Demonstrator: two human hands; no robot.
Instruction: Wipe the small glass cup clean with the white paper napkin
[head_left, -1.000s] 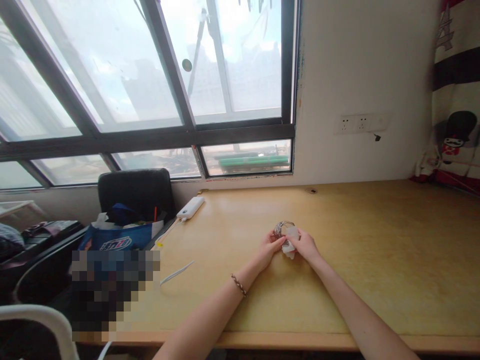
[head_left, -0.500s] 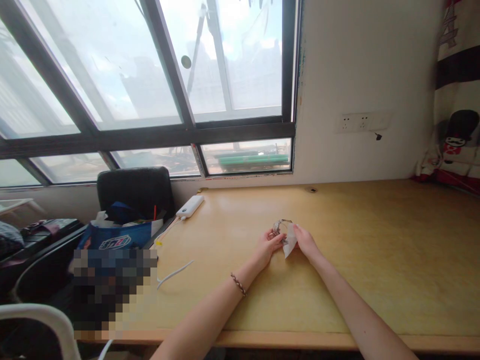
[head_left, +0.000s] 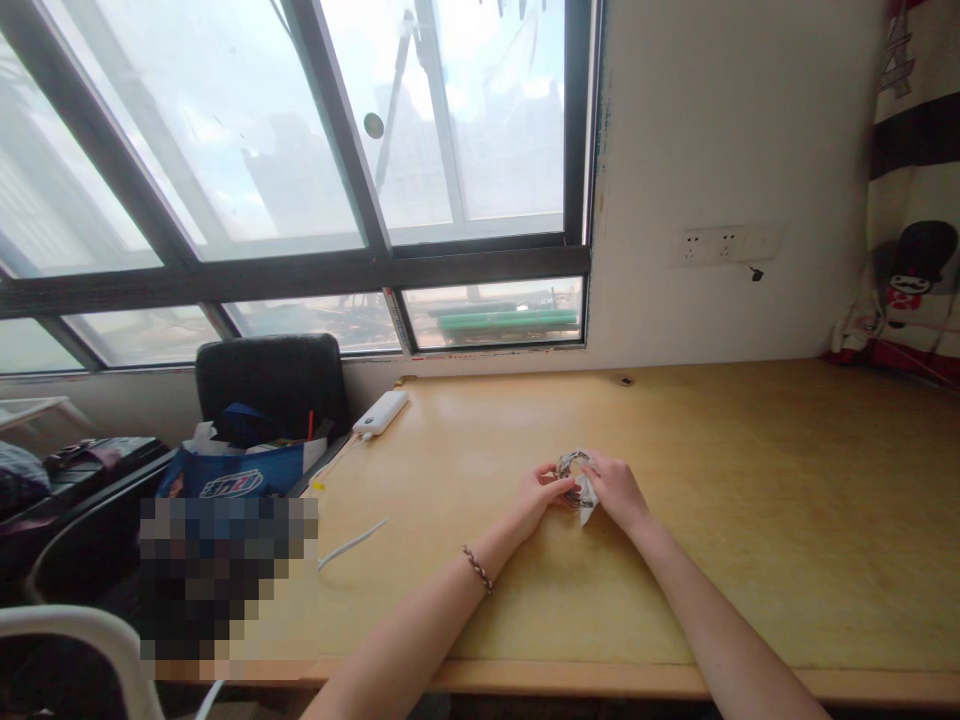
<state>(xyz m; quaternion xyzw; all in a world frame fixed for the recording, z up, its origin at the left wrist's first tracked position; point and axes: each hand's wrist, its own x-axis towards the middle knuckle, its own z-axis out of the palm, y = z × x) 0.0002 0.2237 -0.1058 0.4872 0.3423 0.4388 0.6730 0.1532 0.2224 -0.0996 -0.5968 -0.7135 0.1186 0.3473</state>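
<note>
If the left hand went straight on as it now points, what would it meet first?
The ring-shaped object that the left hand touches; beyond it, probably the right hand, though depth is unclear.

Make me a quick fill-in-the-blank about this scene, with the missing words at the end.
Beside the shiny ring-shaped object in the left hand, the right hand holds a sheet coloured ____.
The braided bracelet is on the ____ arm.
The bag on the black chair is mainly ____.
The sockets are mounted on the ____.

Missing words: white; left; blue; wall.
</note>
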